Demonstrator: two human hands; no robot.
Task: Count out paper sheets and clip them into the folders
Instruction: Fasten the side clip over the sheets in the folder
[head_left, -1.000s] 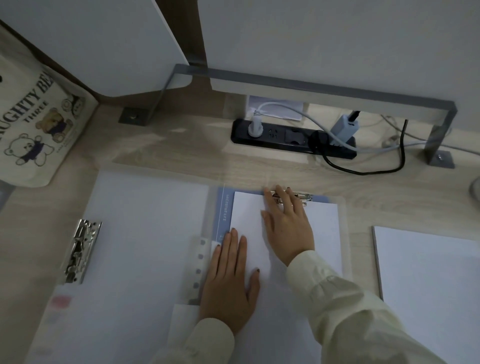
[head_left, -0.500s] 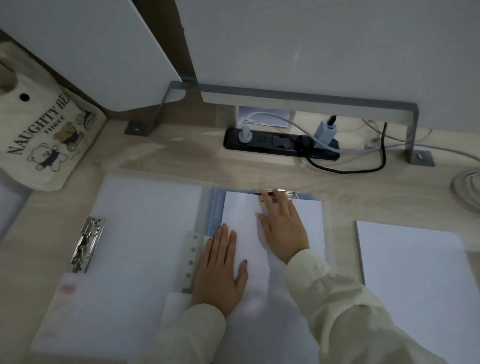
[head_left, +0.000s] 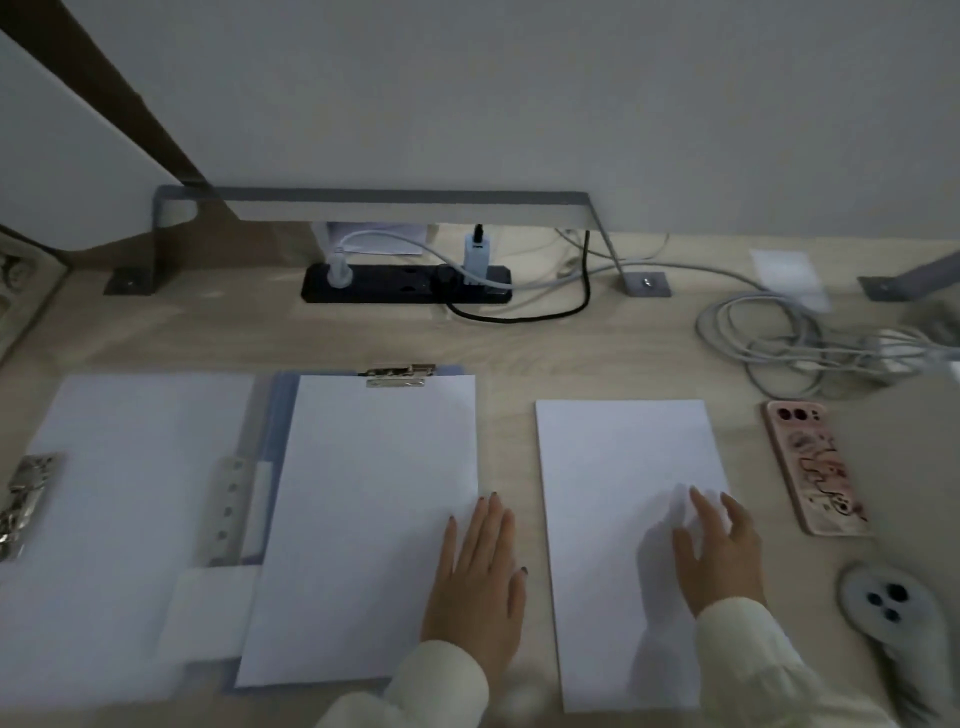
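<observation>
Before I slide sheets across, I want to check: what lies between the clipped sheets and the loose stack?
In the head view, bare desk, with the left hand lying flat at the near end.

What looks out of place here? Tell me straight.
Nothing much. The clipped sheets lie square under the folder clip, and the loose stack is neat. Only the grey cables lie tangled at back right.

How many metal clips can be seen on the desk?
2. The top clip holds sheets on the blue folder; the left clip sits on the open clear folder at the picture's edge. Others may be hidden.
</observation>
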